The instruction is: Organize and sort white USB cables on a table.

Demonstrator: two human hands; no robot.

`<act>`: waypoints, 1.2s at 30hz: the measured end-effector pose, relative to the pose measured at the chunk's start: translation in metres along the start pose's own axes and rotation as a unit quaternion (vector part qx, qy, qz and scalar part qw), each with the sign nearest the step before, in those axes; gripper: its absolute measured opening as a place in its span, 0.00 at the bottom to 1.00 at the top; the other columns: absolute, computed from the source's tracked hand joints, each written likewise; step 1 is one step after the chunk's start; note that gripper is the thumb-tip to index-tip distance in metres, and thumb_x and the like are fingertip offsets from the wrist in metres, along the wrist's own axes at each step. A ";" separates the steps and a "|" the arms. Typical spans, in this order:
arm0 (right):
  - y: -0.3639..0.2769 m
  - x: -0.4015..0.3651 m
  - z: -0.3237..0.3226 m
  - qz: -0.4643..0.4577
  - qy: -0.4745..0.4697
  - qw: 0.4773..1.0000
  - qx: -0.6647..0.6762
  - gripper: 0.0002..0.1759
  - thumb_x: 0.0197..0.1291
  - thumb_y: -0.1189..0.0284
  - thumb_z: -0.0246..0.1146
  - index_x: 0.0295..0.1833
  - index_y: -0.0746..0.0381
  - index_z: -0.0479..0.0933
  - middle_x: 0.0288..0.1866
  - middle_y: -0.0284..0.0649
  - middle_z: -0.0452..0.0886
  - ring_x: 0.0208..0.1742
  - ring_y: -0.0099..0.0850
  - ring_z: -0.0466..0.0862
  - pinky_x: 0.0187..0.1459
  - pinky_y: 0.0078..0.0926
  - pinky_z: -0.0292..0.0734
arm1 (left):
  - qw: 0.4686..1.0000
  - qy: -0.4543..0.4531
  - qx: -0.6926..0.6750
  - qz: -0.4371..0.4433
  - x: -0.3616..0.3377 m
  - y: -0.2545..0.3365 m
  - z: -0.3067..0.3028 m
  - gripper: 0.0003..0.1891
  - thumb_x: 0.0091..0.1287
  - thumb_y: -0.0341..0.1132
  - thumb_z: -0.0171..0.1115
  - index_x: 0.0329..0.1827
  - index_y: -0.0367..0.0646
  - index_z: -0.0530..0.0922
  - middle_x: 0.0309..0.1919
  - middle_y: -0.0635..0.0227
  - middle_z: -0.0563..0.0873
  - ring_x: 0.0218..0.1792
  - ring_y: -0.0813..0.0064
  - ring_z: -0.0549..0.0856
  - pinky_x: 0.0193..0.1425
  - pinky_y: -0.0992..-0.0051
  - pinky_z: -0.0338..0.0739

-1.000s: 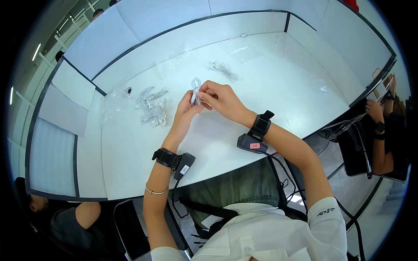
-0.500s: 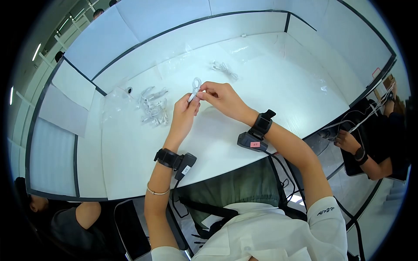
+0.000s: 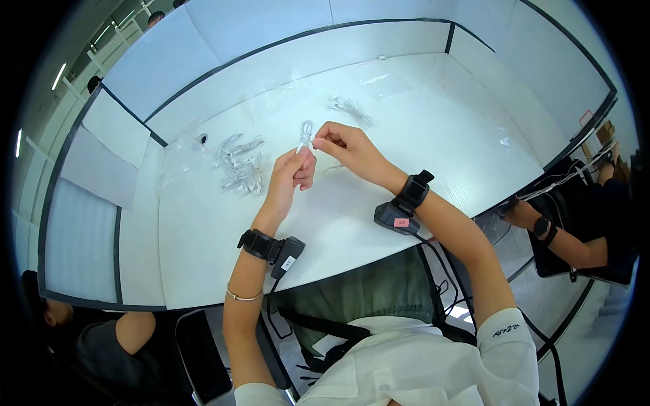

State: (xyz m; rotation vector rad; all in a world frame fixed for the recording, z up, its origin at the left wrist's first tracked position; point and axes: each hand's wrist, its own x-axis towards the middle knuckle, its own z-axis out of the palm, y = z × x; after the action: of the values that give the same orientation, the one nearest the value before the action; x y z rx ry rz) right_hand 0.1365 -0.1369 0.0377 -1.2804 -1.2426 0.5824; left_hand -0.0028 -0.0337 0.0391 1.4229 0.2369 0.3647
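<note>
A coiled white cable (image 3: 307, 128) stands up from the fist of my left hand (image 3: 291, 172), its loop pointing away from me. The thumb and fingers of that hand are closed round its lower part. On the right side of the bundle, my right hand (image 3: 349, 149) pinches at its middle with thumb and forefinger. Whether a thin tie or a strand of the cable lies between those fingertips is too small to tell. Left of my hands lies a pile of several bundled white cables (image 3: 240, 166) on the white table (image 3: 379, 223).
Another group of white cables (image 3: 352, 110) lies farther back. Clear plastic film (image 3: 183, 162) covers the table's left corner, near a small dark round object (image 3: 202, 139). Low partitions (image 3: 305, 61) enclose the back and sides. At right, a person's hand (image 3: 525, 215) is near cables.
The fingers of my left hand have slid lower and curled in, showing more of the bundle. My right fingertips have shifted slightly right, still at the cable.
</note>
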 end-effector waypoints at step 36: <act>-0.001 -0.001 0.002 -0.009 -0.037 0.993 0.116 0.08 0.63 0.72 0.57 0.40 0.67 0.74 0.25 0.32 0.78 0.27 0.17 0.74 0.35 0.16 0.70 | 0.991 -0.018 -0.127 -0.047 -0.004 0.001 0.009 0.19 0.71 0.47 0.37 0.39 0.42 0.72 0.25 0.68 0.77 0.23 0.77 0.74 0.33 0.75 0.71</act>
State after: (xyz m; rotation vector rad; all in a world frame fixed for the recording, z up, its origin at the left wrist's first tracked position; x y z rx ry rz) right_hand 0.1340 -0.1369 0.0374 -1.0611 -1.2078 0.7440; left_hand -0.0029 -0.0430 0.0412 1.1625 0.2189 0.2799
